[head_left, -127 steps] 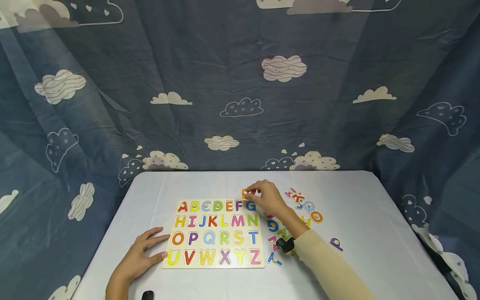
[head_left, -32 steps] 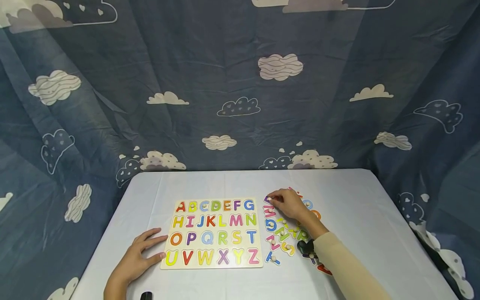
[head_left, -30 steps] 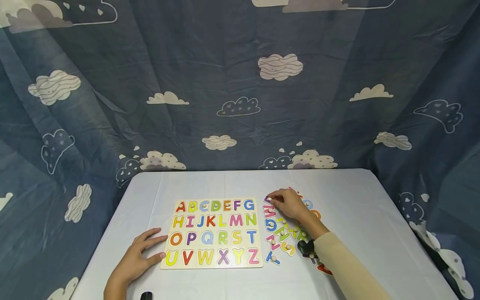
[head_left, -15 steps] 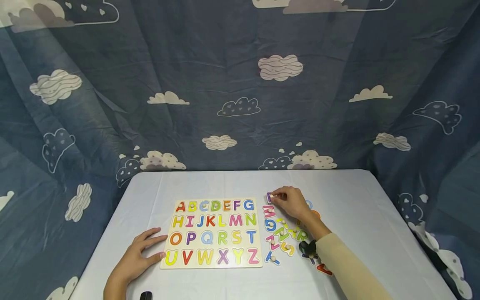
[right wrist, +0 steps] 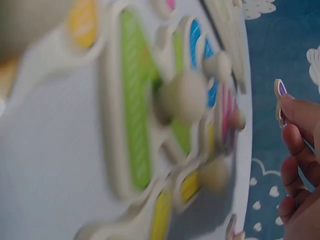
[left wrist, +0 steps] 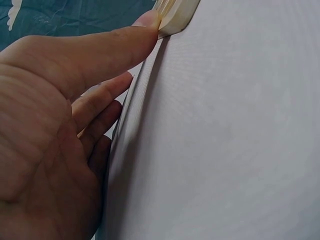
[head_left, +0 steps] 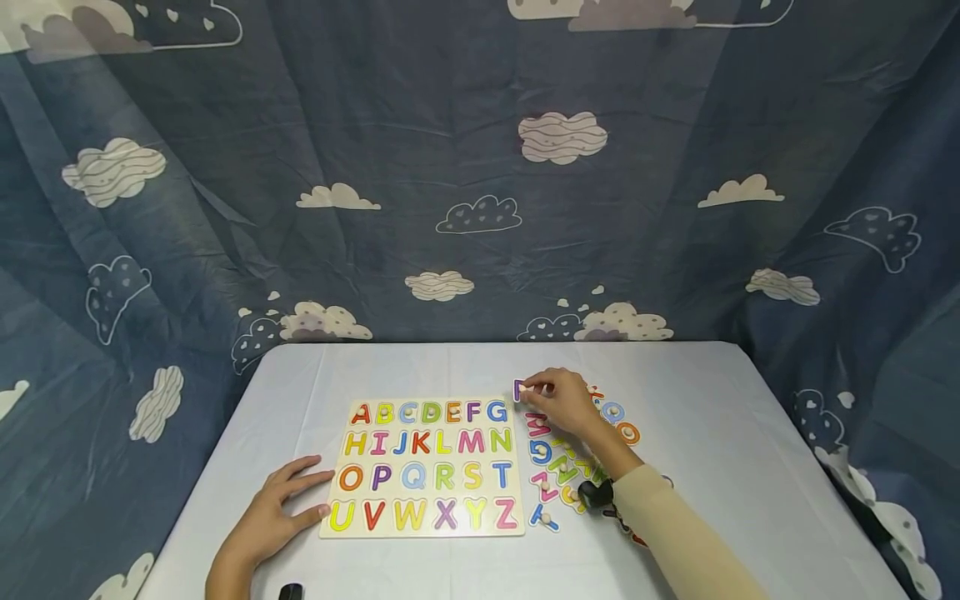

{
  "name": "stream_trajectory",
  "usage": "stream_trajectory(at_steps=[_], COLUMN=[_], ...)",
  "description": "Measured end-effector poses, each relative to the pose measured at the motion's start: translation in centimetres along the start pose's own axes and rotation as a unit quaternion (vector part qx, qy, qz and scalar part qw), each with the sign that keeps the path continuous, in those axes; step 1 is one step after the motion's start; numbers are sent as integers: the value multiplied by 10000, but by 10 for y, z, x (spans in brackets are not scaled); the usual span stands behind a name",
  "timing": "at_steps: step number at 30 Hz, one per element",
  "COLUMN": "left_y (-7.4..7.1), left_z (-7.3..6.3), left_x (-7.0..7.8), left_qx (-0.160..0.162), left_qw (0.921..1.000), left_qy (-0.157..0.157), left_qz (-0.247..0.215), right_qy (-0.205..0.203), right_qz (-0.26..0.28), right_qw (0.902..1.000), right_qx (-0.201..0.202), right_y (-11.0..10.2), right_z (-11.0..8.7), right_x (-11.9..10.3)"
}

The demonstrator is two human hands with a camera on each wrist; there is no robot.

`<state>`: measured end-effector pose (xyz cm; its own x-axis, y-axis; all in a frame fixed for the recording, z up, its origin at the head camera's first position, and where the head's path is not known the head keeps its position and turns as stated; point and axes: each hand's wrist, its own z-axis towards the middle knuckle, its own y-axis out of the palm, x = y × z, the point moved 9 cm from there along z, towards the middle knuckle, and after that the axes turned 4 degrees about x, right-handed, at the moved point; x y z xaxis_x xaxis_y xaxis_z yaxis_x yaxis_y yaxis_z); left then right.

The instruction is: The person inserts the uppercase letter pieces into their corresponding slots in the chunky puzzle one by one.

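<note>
A pale alphabet puzzle board (head_left: 360, 494) with several rows of coloured letters lies on the white table. My right hand (head_left: 558, 400) pinches a purple letter piece (head_left: 517, 390), seemingly an F, just beyond the board's upper right corner. In the right wrist view the same letter piece (right wrist: 281, 91) is held upright between thumb and forefinger, much of it covered. My left hand (head_left: 266, 521) rests at the board's left edge, fingers spread. The left wrist view shows the thumb (left wrist: 115, 50) touching the board's corner (left wrist: 181, 19). Knobs stand on letters A to E in the top row.
Loose knobbed letters lie right of the board: a pink M (head_left: 537, 425), a blue G (head_left: 539, 452), a pink Z (head_left: 545, 486), a blue T (head_left: 543, 518), an orange O (head_left: 628, 432). My right sleeve (head_left: 675, 533) covers some. A black object (head_left: 291, 592) sits at the front.
Earlier, my right hand held an orange E by the board; the E now sits in its slot. Since then it has picked the purple letter from the pile and brought it left. My left hand stays put.
</note>
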<state>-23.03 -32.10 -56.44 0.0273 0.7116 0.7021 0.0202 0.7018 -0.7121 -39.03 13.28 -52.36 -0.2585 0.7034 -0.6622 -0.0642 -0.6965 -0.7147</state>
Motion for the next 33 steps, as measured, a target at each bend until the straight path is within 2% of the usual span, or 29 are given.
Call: stream_trajectory(at_steps=[8, 19, 28, 33], left_y=[-1, -1, 1, 0], left_z=[-1, -1, 1, 1], left_x=[-4, 1, 2, 0], left_qx=[-6, 38, 2, 18], left_qw=[10000, 10000, 10000, 10000], left_qy=[-87, 20, 20, 14], left_qz=[-5, 4, -20, 12], right_qy=[-3, -563, -326, -345], right_qz=[50, -137, -329, -393], right_qw=[9998, 9979, 9980, 9976], right_qx=[-166, -302, -436, -465], right_y=[20, 50, 70, 77], right_z=[9, 13, 7, 6], right_x=[-31, -68, -64, -62])
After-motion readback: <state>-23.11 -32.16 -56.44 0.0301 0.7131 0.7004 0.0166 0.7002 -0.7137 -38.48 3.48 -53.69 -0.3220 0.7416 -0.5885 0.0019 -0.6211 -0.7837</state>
